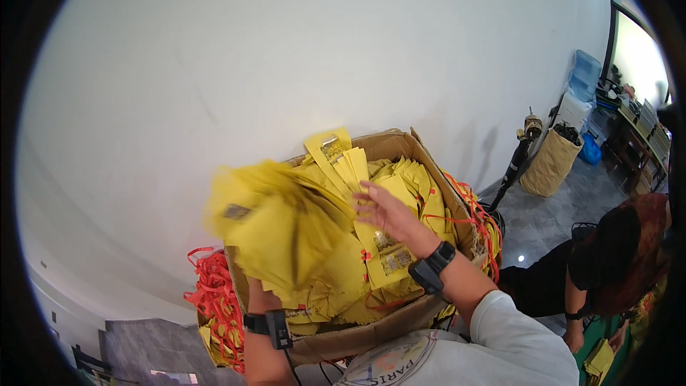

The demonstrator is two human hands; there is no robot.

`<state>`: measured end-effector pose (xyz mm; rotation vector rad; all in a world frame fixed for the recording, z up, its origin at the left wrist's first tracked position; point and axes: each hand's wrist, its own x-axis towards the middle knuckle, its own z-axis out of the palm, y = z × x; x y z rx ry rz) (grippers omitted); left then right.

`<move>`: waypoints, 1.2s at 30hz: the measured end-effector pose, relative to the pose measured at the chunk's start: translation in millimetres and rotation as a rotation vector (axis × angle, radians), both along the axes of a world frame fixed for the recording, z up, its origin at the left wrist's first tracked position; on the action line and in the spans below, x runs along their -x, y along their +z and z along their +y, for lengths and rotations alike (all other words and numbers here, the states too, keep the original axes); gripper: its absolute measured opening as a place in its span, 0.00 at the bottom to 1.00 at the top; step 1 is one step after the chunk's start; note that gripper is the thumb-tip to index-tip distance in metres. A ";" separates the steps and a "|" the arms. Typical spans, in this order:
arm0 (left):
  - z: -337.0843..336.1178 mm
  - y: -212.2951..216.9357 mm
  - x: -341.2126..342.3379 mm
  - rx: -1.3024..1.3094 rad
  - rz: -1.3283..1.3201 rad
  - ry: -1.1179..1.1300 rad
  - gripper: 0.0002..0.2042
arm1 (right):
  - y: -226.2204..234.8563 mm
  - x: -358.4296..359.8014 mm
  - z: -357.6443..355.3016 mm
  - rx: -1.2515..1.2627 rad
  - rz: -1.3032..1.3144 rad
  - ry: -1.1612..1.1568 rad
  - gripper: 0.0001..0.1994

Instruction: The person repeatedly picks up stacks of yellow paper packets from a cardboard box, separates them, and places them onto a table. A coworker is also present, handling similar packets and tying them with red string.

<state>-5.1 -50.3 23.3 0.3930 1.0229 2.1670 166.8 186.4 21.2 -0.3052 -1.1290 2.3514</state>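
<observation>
A thick bundle of flat yellow paper pieces (286, 225), smeared by motion, is held up over the left side of a large cardboard box (404, 144). My left hand (264, 299) grips it from below, its fingers hidden behind the paper. Over the middle of the box, my right hand (386, 211) is open with its fingers apart, beside a fan of yellow paper (351, 166). More yellow pieces with printed panels (393, 261) and bits of red ribbon fill the box. Both wrists wear black straps with small devices.
Red ribbons (214, 293) spill from a container left of the box; more ribbon (486, 225) hangs at its right. A white wall rises behind. Farther right stand a brown sack (552, 164) and a water dispenser (574, 109). A co-worker (614, 257) handles yellow pieces on a green surface.
</observation>
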 end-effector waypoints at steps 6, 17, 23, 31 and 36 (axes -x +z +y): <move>-23.9 -19.7 25.4 0.158 0.340 0.223 0.27 | -41.0 51.4 50.8 -0.517 -0.366 -0.391 0.37; -8.4 -5.3 49.3 -0.141 0.096 0.116 0.27 | -93.1 130.8 48.6 -1.041 -0.813 -0.480 0.56; -14.3 -11.6 57.6 -0.138 0.075 0.098 0.28 | -102.8 151.5 50.9 -0.985 -0.812 -0.501 0.47; -13.3 -16.1 60.1 -0.133 0.062 0.082 0.28 | -94.8 121.1 90.8 -0.550 -0.674 -0.580 0.20; -12.3 -19.9 58.7 -0.127 0.056 0.083 0.29 | -86.2 97.3 94.3 -0.502 -0.552 -0.664 0.19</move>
